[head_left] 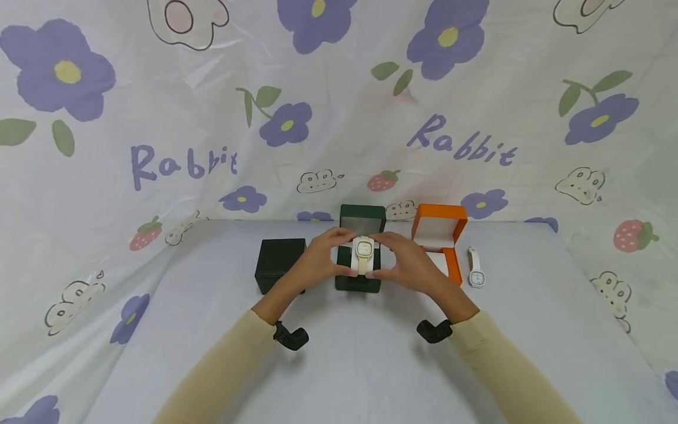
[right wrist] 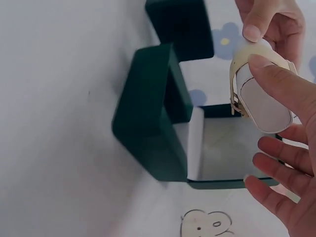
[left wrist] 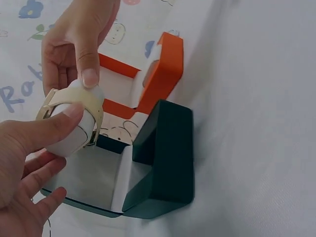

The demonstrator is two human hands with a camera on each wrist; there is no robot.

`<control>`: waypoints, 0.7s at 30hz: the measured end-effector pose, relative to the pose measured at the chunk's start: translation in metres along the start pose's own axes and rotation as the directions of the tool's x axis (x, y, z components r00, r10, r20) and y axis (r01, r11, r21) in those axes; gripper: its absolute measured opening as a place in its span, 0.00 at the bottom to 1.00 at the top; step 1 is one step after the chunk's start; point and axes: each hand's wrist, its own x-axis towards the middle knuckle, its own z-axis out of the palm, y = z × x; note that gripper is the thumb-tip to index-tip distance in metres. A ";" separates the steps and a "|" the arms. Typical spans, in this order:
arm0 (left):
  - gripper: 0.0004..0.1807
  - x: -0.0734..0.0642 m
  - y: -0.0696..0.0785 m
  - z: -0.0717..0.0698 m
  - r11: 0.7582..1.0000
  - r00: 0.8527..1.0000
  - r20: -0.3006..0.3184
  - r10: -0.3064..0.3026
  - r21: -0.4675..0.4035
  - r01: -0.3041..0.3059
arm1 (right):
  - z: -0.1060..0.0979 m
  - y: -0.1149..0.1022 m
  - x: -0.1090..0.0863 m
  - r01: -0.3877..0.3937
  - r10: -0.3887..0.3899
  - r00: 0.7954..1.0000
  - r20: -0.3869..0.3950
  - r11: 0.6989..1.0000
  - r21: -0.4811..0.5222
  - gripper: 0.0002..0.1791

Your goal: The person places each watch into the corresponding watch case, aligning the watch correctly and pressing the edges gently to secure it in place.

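A wristwatch (head_left: 364, 248) with a square face and a cream strap is wrapped round a white watch cushion (right wrist: 266, 106). My left hand (head_left: 324, 257) pinches one end of the cushion between thumb and fingers. On the opposite end, my right hand (head_left: 410, 263) grips it the same way. Thumbs press near the strap in both wrist views. Cushion and watch are held above an open dark green watch box (left wrist: 173, 158), whose lid stands raised behind them. In the wrist views the green box's hollow base shows beneath the hands.
To the left stands a closed dark box (head_left: 281, 259). An open orange watch box (head_left: 452, 265) with white inside stands right of the green one. Beyond it a white-strapped watch (head_left: 475, 271) lies on the pale table (head_left: 339, 365). A patterned cloth (head_left: 339, 118) hangs behind.
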 end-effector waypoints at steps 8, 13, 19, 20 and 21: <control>0.45 0.013 -0.009 0.010 0.999 0.998 0.017 -0.053 0.003 0.053 | 0.006 0.016 0.012 -0.012 0.015 0.999 0.035 0.996 -0.093 0.46; 0.44 0.022 -0.014 0.016 0.995 0.995 0.051 -0.085 0.049 0.082 | 0.017 0.031 0.019 -0.024 0.028 0.999 0.037 0.995 -0.093 0.46; 0.44 0.025 -0.023 0.024 0.986 0.990 0.084 -0.113 0.133 0.101 | 0.030 0.039 0.024 -0.022 0.029 0.998 0.054 0.992 -0.127 0.46; 0.44 0.025 -0.024 0.026 0.985 0.989 0.087 -0.118 0.139 0.106 | 0.031 0.039 0.024 -0.019 0.027 0.998 0.060 0.992 -0.128 0.46; 0.44 0.024 -0.025 0.027 0.984 0.988 0.088 -0.124 0.142 0.110 | 0.032 0.040 0.024 -0.018 0.027 0.997 0.066 0.992 -0.127 0.45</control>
